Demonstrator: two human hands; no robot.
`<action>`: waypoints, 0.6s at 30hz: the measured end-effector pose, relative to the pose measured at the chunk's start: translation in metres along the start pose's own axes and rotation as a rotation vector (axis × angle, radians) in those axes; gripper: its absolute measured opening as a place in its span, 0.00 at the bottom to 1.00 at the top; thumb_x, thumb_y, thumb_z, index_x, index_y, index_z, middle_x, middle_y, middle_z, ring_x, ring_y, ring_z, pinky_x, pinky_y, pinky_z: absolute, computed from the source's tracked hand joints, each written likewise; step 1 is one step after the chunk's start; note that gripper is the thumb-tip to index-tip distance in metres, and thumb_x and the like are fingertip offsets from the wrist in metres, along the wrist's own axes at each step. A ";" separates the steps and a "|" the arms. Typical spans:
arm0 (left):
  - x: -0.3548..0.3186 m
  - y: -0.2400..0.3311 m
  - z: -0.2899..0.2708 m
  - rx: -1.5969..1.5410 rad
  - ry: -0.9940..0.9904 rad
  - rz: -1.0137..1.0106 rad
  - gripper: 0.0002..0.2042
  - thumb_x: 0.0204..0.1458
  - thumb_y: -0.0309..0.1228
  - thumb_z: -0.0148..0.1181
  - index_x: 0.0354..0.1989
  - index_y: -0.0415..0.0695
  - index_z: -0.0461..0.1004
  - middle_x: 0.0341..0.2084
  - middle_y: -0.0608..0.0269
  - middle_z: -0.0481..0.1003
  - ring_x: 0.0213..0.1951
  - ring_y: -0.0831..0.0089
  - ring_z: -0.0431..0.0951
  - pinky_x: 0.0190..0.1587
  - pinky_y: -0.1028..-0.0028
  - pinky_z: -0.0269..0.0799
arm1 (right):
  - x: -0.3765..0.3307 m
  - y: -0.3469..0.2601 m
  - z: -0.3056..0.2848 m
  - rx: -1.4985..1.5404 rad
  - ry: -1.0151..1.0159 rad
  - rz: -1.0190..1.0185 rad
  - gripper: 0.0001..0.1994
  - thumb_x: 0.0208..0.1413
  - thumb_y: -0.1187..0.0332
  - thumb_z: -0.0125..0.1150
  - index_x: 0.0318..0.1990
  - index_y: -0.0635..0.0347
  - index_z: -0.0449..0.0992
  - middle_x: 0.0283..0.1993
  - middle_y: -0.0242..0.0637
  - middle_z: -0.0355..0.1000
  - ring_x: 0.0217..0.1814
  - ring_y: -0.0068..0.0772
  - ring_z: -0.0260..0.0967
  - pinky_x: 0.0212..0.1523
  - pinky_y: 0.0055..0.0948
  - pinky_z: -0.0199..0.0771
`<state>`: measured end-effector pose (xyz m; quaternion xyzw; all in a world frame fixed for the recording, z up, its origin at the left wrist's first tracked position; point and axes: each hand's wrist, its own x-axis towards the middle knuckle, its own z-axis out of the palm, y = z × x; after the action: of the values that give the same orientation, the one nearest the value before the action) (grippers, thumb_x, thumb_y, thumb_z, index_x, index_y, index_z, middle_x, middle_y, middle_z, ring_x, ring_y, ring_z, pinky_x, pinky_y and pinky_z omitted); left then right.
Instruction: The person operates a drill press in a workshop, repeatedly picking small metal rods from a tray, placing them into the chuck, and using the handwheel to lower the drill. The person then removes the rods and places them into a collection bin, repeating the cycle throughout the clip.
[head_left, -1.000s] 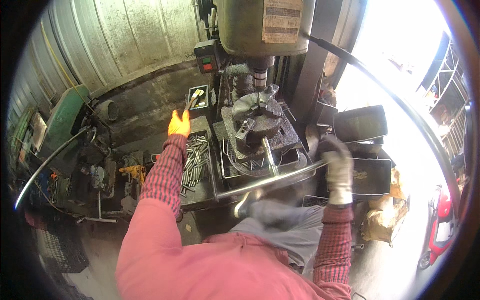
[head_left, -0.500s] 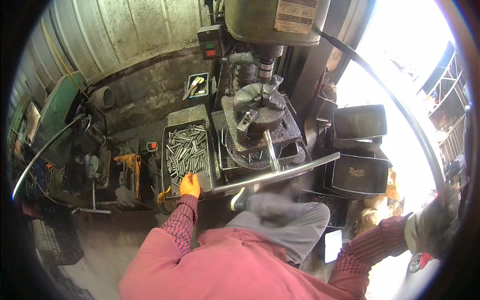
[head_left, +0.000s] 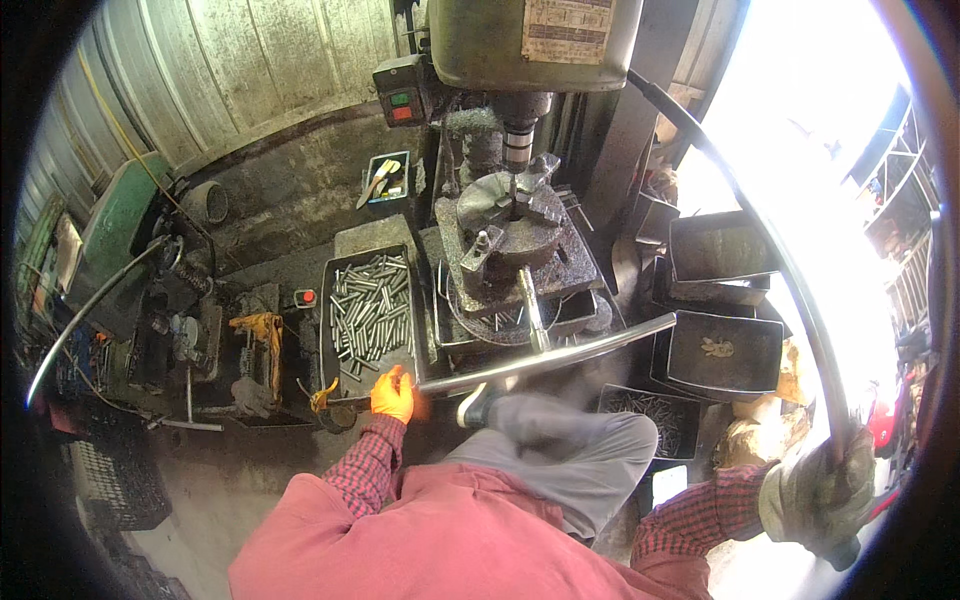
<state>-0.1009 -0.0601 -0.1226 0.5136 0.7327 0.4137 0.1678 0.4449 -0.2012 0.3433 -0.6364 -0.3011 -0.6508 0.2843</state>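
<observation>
My left hand (head_left: pixel 392 394), in an orange glove, is just past the front right corner of a metal tray (head_left: pixel 349 388) holding many short steel pins (head_left: pixel 370 305). Its fingers are curled together; whatever they may hold is hidden. Close beside it is the left end of a long shiny bar (head_left: pixel 550 357). At the far right my right hand (head_left: pixel 820 497), in a grey glove, is wrapped round the long curved lever (head_left: pixel 800 265) of a drill press (head_left: pixel 480 55). Beneath the spindle (head_left: pixel 518 148) a round chuck (head_left: pixel 510 215) sits on the machine table.
Dark metal bins (head_left: pixel 720 355) stand to the right, one with a glove in it. A lower bin (head_left: pixel 655 420) holds small dark pieces. A switch box (head_left: pixel 401 95) hangs at the back. On the left are a green machine (head_left: pixel 125 235) and an orange cloth (head_left: pixel 265 340).
My left hand has drawn back out of the tray, toward me and to the right. My right hand has pulled the lever down and inward. The view has shifted slightly.
</observation>
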 end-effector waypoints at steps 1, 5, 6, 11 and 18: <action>-0.005 0.002 0.002 -0.015 -0.005 -0.010 0.18 0.59 0.37 0.64 0.52 0.39 0.81 0.36 0.50 0.82 0.37 0.58 0.84 0.43 0.63 0.78 | -0.001 -0.003 -0.001 0.053 -0.024 0.049 0.20 0.60 0.50 0.68 0.36 0.61 0.84 0.33 0.28 0.82 0.33 0.24 0.80 0.34 0.22 0.77; -0.019 0.009 0.006 0.019 -0.037 0.053 0.16 0.59 0.36 0.63 0.51 0.39 0.81 0.33 0.51 0.81 0.34 0.57 0.82 0.40 0.63 0.78 | -0.005 -0.024 -0.013 -0.278 -0.058 -0.023 0.20 0.59 0.52 0.71 0.36 0.65 0.83 0.33 0.28 0.82 0.34 0.23 0.79 0.33 0.23 0.76; -0.021 0.011 0.005 0.061 -0.056 0.051 0.16 0.59 0.36 0.63 0.51 0.39 0.81 0.32 0.51 0.81 0.34 0.57 0.83 0.40 0.63 0.78 | -0.006 -0.029 -0.016 -0.316 -0.039 -0.048 0.20 0.58 0.52 0.71 0.36 0.64 0.83 0.32 0.28 0.82 0.33 0.23 0.79 0.32 0.24 0.75; -0.020 0.018 -0.002 0.066 -0.050 0.153 0.15 0.60 0.35 0.61 0.48 0.38 0.82 0.32 0.49 0.81 0.35 0.53 0.82 0.41 0.61 0.77 | 0.003 -0.035 -0.014 0.034 0.152 -0.091 0.13 0.56 0.53 0.74 0.27 0.50 0.82 0.23 0.20 0.78 0.23 0.22 0.75 0.25 0.26 0.74; -0.025 0.021 -0.007 0.016 -0.104 0.040 0.13 0.60 0.35 0.60 0.46 0.41 0.83 0.33 0.49 0.81 0.37 0.51 0.83 0.42 0.58 0.77 | -0.003 -0.036 -0.024 -0.384 0.093 -0.217 0.14 0.54 0.52 0.75 0.23 0.43 0.79 0.21 0.17 0.75 0.21 0.21 0.73 0.23 0.26 0.71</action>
<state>-0.0825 -0.0831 -0.1065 0.5503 0.7158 0.3840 0.1933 0.4021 -0.1953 0.3388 -0.6122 -0.2248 -0.7515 0.0998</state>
